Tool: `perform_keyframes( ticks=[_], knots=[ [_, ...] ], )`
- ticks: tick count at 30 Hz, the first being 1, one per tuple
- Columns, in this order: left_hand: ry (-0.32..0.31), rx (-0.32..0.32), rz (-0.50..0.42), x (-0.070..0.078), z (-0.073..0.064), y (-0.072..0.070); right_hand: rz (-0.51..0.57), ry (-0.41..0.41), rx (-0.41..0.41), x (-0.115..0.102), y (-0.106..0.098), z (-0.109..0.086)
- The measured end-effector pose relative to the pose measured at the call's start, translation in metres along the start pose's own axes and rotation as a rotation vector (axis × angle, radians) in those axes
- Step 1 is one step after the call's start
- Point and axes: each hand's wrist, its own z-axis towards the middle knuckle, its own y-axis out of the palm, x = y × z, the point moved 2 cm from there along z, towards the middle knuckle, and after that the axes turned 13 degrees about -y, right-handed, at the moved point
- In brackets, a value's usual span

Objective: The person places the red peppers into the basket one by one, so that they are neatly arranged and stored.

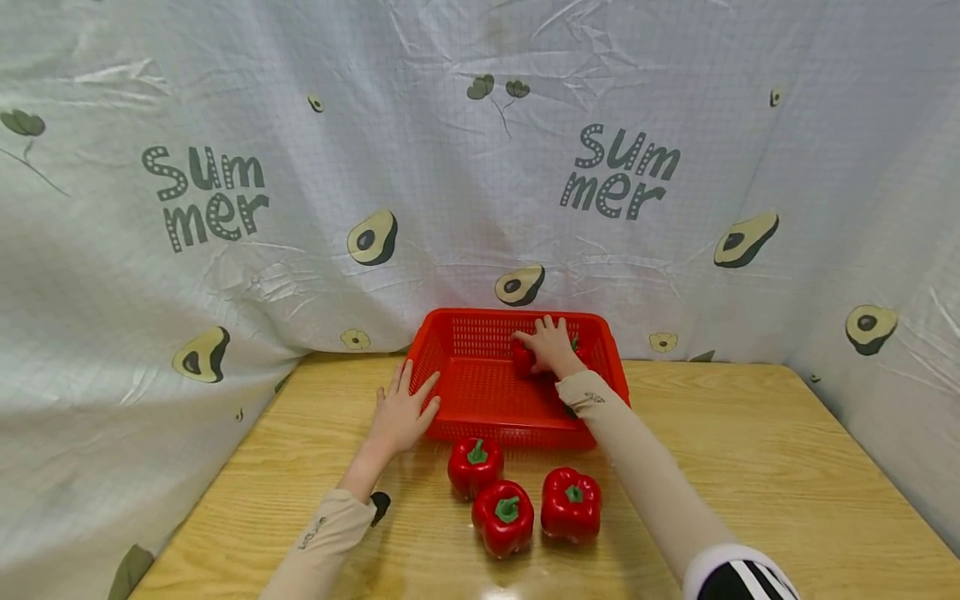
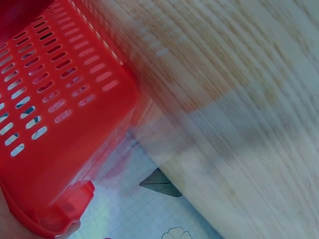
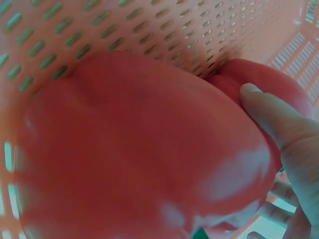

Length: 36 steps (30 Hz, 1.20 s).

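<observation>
A red plastic basket with slotted walls stands at the table's back edge. At its left wall, my left hand holds the rim, fingers spread to both sides of it; a fingertip shows by the rim in the left wrist view. Reaching inside, my right hand grips a red bell pepper near the back wall. Its thumb lies on that pepper in the right wrist view. Another bell pepper fills the foreground there, beside the wall. My right hand and sleeve partly hide the peppers in the basket.
Three more red bell peppers stand on the wooden table in front of the basket: one close to it, one nearer me, one to the right. A printed curtain hangs behind.
</observation>
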Motion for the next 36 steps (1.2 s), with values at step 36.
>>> perform_keyframes(
  ticks=[36],
  knots=[
    [0.001, 0.012, -0.01, -0.001, 0.0, 0.002, 0.111, -0.289, 0.236, -0.017, -0.064, -0.095]
  ],
)
